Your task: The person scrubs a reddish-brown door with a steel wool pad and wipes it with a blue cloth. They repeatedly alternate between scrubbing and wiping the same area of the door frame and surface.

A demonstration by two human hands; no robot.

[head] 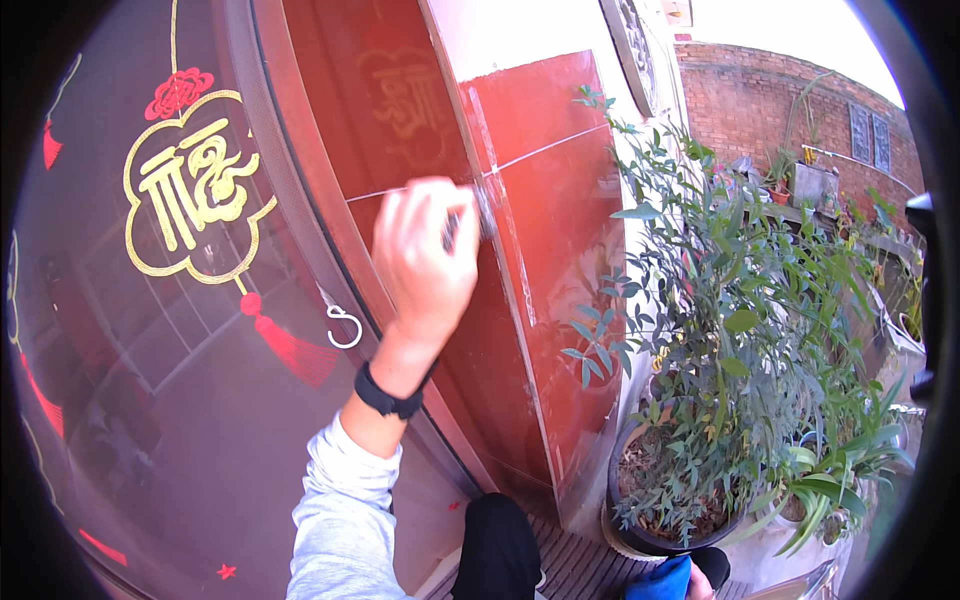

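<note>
My left hand (pixel 427 255), blurred, is raised with its fingers curled around a small dark object (pixel 486 213); its kind cannot be told. The object is at the corner edge of the red glossy wall tiles (pixel 555 180). A whitish strip of residue (pixel 514 251) runs down the tile beside that edge. A black band is on my left wrist, below a pushed-up light grey sleeve. At the bottom right, my right hand (pixel 700 583) is partly in view, its fingers on a blue cloth-like item (pixel 660 579); most of this hand is hidden or cut off.
A glass door or window panel (pixel 247 442) with gold and red hanging decorations and a white S-shaped hook (pixel 344 327) stands at left. A leafy shrub in a dark pot (pixel 671 544) and other potted plants are close at right. A brick wall (pixel 757 97) rises behind.
</note>
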